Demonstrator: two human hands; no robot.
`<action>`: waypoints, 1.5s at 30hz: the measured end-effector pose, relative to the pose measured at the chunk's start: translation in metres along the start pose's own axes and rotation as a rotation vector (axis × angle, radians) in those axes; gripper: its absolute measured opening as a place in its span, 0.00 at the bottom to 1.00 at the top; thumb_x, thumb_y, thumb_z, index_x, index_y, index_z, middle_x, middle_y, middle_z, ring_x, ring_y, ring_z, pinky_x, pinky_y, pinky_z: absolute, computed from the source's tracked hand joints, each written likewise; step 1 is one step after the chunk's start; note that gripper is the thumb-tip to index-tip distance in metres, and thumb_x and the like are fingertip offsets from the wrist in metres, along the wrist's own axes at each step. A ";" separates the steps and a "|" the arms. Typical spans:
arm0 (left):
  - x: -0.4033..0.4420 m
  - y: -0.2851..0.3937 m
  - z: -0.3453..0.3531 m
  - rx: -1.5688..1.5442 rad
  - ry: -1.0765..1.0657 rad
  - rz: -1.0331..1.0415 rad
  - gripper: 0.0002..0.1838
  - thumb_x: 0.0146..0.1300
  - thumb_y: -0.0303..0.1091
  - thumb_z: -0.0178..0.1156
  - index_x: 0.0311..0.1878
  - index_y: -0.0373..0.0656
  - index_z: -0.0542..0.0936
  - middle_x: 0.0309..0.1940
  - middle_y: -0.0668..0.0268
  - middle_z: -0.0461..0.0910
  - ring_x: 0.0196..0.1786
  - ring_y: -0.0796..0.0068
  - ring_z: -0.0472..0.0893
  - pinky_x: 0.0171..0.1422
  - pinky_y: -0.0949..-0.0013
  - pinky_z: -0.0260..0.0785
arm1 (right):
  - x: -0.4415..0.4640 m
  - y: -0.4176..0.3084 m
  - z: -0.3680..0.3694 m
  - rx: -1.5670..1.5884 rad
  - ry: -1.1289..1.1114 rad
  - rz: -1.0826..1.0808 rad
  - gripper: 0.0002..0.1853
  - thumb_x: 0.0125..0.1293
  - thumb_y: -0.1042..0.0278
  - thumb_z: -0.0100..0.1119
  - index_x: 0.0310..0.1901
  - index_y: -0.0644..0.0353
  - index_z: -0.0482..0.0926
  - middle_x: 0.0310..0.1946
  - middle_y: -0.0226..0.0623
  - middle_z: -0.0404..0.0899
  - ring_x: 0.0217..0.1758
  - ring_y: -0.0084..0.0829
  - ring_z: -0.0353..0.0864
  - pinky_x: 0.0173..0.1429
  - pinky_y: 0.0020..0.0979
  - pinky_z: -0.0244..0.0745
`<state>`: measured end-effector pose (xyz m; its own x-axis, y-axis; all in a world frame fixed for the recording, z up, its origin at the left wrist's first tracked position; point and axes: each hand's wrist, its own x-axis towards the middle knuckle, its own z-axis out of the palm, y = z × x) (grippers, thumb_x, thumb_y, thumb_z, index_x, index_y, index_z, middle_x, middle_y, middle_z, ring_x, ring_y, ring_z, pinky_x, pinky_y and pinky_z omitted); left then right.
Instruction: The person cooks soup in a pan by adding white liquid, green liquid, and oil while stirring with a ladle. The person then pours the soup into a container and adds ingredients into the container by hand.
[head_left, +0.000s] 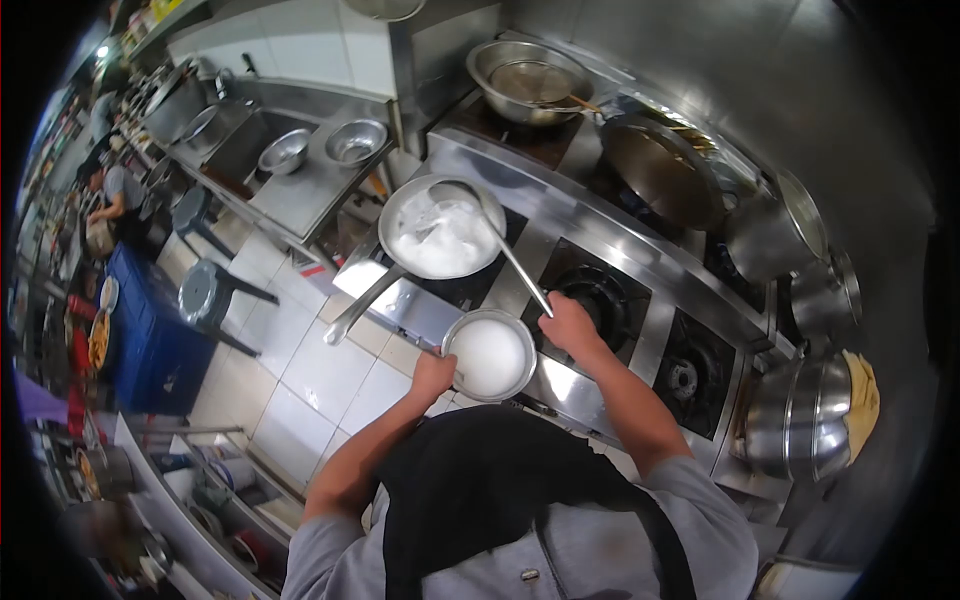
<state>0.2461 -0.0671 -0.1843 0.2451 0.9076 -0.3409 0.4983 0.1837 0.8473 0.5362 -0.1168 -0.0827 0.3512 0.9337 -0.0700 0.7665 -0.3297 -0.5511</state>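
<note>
Pan [409, 198] just ahead of both hands, over stove [645, 350], white frothy-looking contents inside. Right hand [572, 325] closed round ladle [518, 264], its head in pan. Left hand [433, 375] clamped on side of pot [530, 350], nearer body, smooth white contents inside. Work looks partway: white contents in both vessels; amount left undone, cannot tell. Farther back, wide basin [490, 68], brownish inside. Side surface [300, 207] bears two metal bowls.

You're in a commercial kitchen: a steel range [640, 345] with several burners [683, 376], big pots [775, 235], a wide pan [660, 170], a steel worktop [310, 200] carrying metal bowls [355, 143], and a tiled floor [310, 368].
</note>
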 end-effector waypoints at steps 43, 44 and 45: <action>-0.018 0.024 -0.015 -0.167 0.095 0.038 0.17 0.58 0.28 0.54 0.45 0.29 0.85 0.25 0.44 0.84 0.30 0.53 0.87 0.38 0.54 0.78 | -0.082 -0.020 -0.068 -0.054 -0.264 0.072 0.14 0.57 0.64 0.62 0.40 0.67 0.79 0.34 0.56 0.82 0.39 0.56 0.83 0.45 0.47 0.77; -0.015 0.019 -0.020 -0.218 0.055 -0.017 0.16 0.59 0.27 0.53 0.45 0.30 0.85 0.23 0.50 0.83 0.22 0.60 0.84 0.30 0.58 0.75 | -0.080 -0.011 -0.063 -0.037 -0.271 0.045 0.14 0.57 0.64 0.62 0.40 0.66 0.79 0.34 0.56 0.82 0.40 0.57 0.83 0.46 0.48 0.76; -0.016 0.025 -0.029 -0.206 0.052 -0.010 0.16 0.59 0.27 0.53 0.45 0.30 0.85 0.23 0.50 0.83 0.22 0.60 0.84 0.30 0.58 0.75 | -0.078 -0.006 -0.059 -0.020 -0.279 0.019 0.14 0.58 0.63 0.62 0.40 0.65 0.79 0.34 0.56 0.82 0.40 0.58 0.83 0.46 0.49 0.76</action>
<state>0.2302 -0.0659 -0.1458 0.1947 0.9226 -0.3331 0.3186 0.2617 0.9110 0.5364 -0.1958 -0.0249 0.2061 0.9289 -0.3077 0.7729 -0.3474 -0.5310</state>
